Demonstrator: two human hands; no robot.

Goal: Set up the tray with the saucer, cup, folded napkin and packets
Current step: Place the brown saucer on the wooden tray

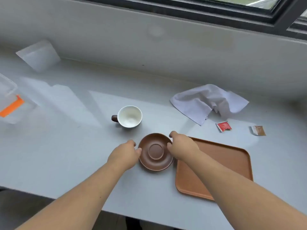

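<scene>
A brown saucer (155,151) lies on the grey counter just left of the orange-brown tray (229,156). My left hand (125,155) touches the saucer's left rim with its fingertips. My right hand (181,146) grips the right rim, with the forearm lying across the tray. A cup (129,116), white inside with a brown handle pointing left, stands behind the saucer. A crumpled white napkin (207,102) lies at the back right. In front of it lie a red packet (223,126) and a brown packet (258,130). Nothing sits on the tray itself.
A clear plastic box with an orange strip (11,105) sits at the far left edge. A white pouch (39,54) leans against the back wall at the left. The wall and a window frame run along the back. The counter's front edge is close to my body.
</scene>
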